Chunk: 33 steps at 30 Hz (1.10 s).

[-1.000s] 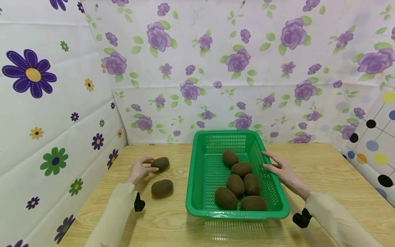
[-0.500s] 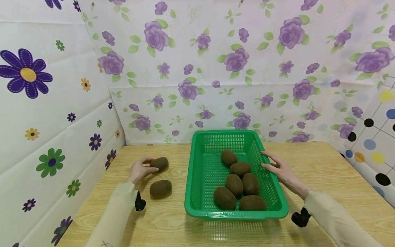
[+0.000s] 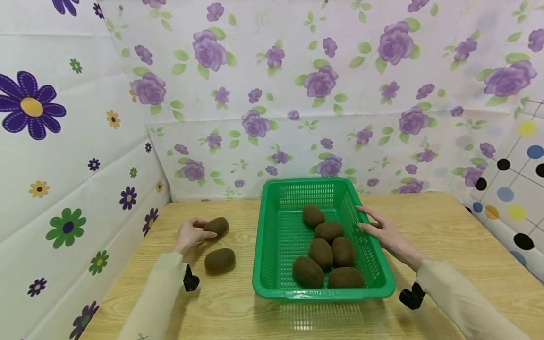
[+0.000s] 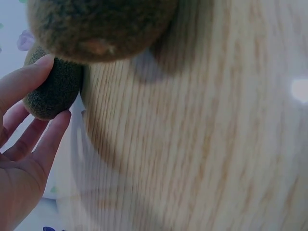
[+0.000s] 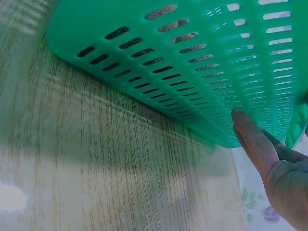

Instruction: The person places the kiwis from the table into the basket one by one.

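Observation:
My left hand pinches a brown fuzzy kiwi at the table's left, thumb on the near side and fingers beyond. In the left wrist view, thumb and fingertips touch that kiwi. A second kiwi lies just nearer to me, large at the top of that view. My right hand holds the right rim of a green plastic basket, thumb over the edge. In the right wrist view, its fingers lie against the slotted outer wall. Several kiwis sit inside, mostly toward the basket's right and near side.
The basket stands on a light wood table. Flowered cloth hangs behind, another flowered cloth at the left, and a dotted sheet at the right. Each wrist carries a small black camera.
The kiwi in my left hand now slants, its right end angled away from me. The whole head view has shifted slightly. My right hand keeps its place on the basket rim.

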Motion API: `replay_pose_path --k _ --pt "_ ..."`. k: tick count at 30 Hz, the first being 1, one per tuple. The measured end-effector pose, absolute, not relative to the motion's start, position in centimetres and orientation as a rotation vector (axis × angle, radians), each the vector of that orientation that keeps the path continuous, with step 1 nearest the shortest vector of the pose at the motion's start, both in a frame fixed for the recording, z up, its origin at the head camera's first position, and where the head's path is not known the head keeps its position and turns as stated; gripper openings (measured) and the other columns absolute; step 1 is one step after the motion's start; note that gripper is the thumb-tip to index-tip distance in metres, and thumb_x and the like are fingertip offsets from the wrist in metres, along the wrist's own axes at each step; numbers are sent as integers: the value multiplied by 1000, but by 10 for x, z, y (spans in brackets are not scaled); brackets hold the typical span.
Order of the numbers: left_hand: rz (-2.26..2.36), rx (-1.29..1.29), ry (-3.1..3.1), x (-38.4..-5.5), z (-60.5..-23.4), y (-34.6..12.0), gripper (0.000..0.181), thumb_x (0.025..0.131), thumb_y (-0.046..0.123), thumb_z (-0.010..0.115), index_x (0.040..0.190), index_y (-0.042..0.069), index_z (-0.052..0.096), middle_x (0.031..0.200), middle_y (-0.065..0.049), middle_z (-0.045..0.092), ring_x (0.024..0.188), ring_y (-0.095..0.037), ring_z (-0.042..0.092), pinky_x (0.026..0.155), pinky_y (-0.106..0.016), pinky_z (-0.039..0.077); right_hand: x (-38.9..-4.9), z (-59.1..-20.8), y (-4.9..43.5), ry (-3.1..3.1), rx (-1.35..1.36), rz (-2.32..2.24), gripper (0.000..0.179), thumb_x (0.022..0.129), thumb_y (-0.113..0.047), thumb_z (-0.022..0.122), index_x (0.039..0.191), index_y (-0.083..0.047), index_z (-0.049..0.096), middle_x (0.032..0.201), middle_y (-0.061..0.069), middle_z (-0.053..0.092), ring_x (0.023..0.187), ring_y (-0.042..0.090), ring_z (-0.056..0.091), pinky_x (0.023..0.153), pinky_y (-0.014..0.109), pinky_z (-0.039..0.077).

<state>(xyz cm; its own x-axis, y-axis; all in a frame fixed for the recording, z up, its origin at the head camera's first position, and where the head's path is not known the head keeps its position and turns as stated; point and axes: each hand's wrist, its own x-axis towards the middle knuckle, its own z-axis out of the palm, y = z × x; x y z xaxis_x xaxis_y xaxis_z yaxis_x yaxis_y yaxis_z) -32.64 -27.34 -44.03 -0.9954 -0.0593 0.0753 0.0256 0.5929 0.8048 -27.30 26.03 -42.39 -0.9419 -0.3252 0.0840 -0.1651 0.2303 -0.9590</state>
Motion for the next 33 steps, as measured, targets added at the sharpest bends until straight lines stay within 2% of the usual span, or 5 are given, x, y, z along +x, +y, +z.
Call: replay_pose_path --k 10,14,19,30,33 --pt "-1390 77 -2706 -320 -425 -285 54 69 26 80 111 0 58 114 -19 52 99 -33 49 81 -44 41 -274 -423 260 2353 -470 -1812 60 94 -29 50 145 -18 21 148 11 1 120 44 30 83 54 39" --pt "-1435 76 -2702 -319 -414 -284 56 68 27 81 112 1 58 113 -18 54 96 -30 52 82 -44 42 -274 -423 260 2349 -453 -1829 60 94 -28 51 145 -18 23 144 20 14 83 25 56 44 40 37" --pt "-1527 87 -2699 -319 -402 -279 61 67 29 81 116 3 56 113 -16 55 86 -26 59 82 -44 44 -273 -422 259 2327 -463 -1858 59 94 -26 52 145 -15 23 135 32 27 37 8 24 34 32 19" --pt "-1547 -17 -2742 -315 -370 -254 63 63 35 83 112 6 58 110 -11 55 97 -26 51 81 -40 44 -274 -421 259 2342 -458 -1844 59 94 -26 52 145 -17 23 142 24 18 89 27 57 37 40 25" --pt "-1545 -95 -2778 -312 -359 -245 61 63 36 83 111 6 59 110 -11 54 98 -26 51 80 -42 44 -273 -421 259 2341 -447 -1844 60 93 -27 52 145 -18 23 142 23 19 73 22 56 39 43 18"
